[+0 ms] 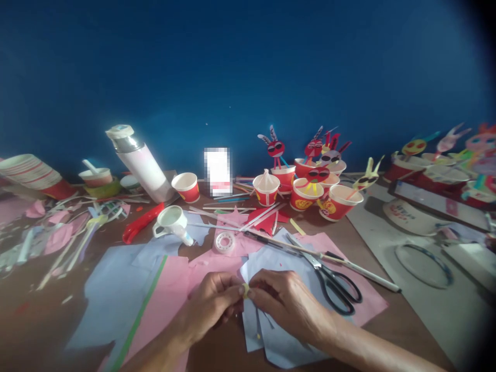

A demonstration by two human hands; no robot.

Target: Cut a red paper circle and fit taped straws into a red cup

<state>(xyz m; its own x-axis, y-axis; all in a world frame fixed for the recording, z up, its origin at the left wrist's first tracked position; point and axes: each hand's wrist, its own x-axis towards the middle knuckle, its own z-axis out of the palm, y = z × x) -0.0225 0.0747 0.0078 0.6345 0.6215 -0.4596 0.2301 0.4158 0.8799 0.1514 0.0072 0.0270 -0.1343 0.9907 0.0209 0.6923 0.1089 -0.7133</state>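
Between the fingertips of both hands shows a small yellow piece [245,291], perhaps paper; most of it is hidden by the fingers. My left hand [217,299] pinches it from the left, and my right hand [284,299] pinches it from the right. Under the hands lie light blue paper sheets [289,341] and pink paper [174,289]. Scissors [329,281] with black handles rest beside my right hand on the paper. A pen [271,241] lies behind them, and a white tape roll [225,242] sits beyond my left hand.
Red paper cups [343,204], several with paper figures, stand along the blue wall. At the left are a white thermos [141,168], stacked cups [39,175], a white mug [170,223], a red stapler-like tool [143,225] and paper scraps [62,237]. A grey board [387,248] lies right.
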